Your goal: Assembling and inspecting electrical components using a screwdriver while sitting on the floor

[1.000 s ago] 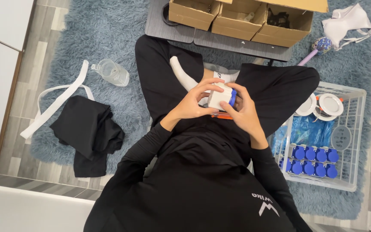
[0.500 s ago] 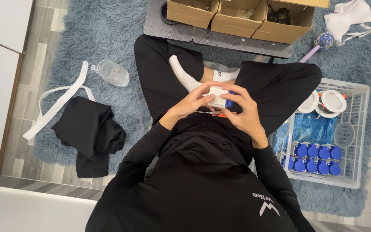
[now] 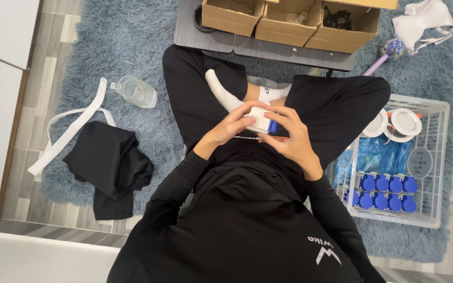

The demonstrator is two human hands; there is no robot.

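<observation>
Head view looks down on a person sitting cross-legged on a shaggy blue-grey rug [image 3: 106, 36]. Both hands meet over the lap: the left hand [image 3: 229, 130] curls its fingers around the near side of a small white block with a blue part [image 3: 263, 123], and the right hand [image 3: 289, 139] closes over it from the other side, fingers bent and pressed against it. A thin rod-like piece shows just under the hands; what it is cannot be told.

Off the rug's right edge stands a white wire basket [image 3: 436, 157] holding two rows of blue-capped pieces [image 3: 386, 192], blue plastic bags [image 3: 376, 154] and round white discs [image 3: 405, 121]. Three open cardboard boxes [image 3: 289, 21] sit on a dark board [image 3: 205, 39] at the far edge. A clear plastic bottle [image 3: 136, 91], a white strap [image 3: 69, 131] and folded black cloth [image 3: 108, 170] lie at the left.
</observation>
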